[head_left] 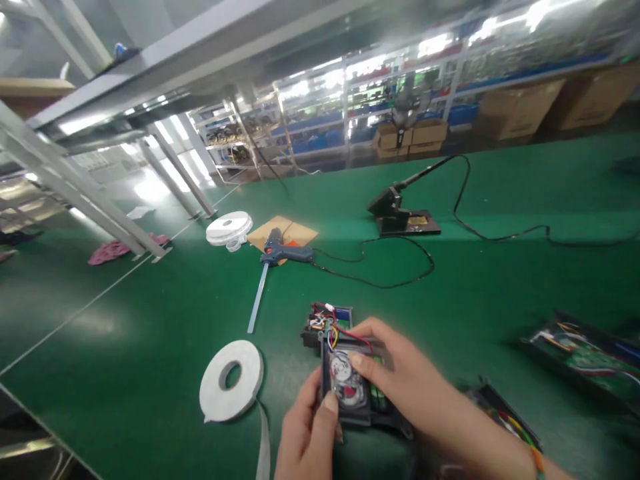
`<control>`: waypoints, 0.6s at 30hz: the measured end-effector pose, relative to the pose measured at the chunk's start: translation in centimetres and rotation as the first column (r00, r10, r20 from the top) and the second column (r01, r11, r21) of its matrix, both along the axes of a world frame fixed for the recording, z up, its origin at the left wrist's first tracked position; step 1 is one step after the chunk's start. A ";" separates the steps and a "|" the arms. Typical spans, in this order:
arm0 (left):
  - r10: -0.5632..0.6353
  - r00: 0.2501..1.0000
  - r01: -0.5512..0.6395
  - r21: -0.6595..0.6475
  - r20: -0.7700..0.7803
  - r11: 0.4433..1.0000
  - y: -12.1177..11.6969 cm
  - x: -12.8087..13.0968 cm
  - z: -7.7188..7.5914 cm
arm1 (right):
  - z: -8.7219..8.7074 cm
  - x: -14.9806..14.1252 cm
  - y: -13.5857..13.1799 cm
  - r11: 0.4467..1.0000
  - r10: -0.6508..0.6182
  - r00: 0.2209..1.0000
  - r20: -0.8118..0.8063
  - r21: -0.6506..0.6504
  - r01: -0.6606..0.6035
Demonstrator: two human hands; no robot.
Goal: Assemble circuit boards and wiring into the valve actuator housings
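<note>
Housing (354, 417), black, boxy, seemingly plastic, held by left hand (311, 427), right hand (396, 363).

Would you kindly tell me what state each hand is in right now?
Left hand: closed on the device, thumb on top.
Right hand: closed on the same device, thumb on top too.

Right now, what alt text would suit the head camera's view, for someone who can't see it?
A person's left hand and right hand hold an open, wired device over a green worktop. A roll of white tape lies to the left; farther back are a glue gun and what looks like a soldering-iron stand.
</note>
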State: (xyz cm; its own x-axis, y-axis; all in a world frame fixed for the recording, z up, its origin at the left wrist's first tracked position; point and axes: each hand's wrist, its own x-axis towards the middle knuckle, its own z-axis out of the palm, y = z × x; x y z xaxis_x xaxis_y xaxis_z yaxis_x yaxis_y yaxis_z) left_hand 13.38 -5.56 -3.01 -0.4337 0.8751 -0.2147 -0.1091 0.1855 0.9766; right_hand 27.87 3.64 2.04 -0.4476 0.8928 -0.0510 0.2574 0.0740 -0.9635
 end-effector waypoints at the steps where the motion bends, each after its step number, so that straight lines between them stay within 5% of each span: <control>1: -0.026 1.000 0.026 -0.012 -0.001 1.000 0.1 0.3 0.6 | -0.1 0.1 0.1 1.000 0.018 1.000 0.004 0.003 -0.018; 7: 0.026 0.997 -0.032 0.084 0.068 0.996 0.5 1.3 2.6 | -0.7 0.6 0.1 0.999 0.008 0.993 0.117 0.037 -0.012; 14: -0.019 1.000 0.022 0.164 -0.019 0.986 0.6 1.4 1.7 | -1.3 0.8 -0.1 0.996 -0.068 0.987 0.149 0.071 0.057; 18: -0.010 0.994 -0.012 0.205 0.106 0.979 0.7 1.5 1.3 | -0.8 0.7 -0.2 0.996 -0.080 0.984 0.160 0.038 0.074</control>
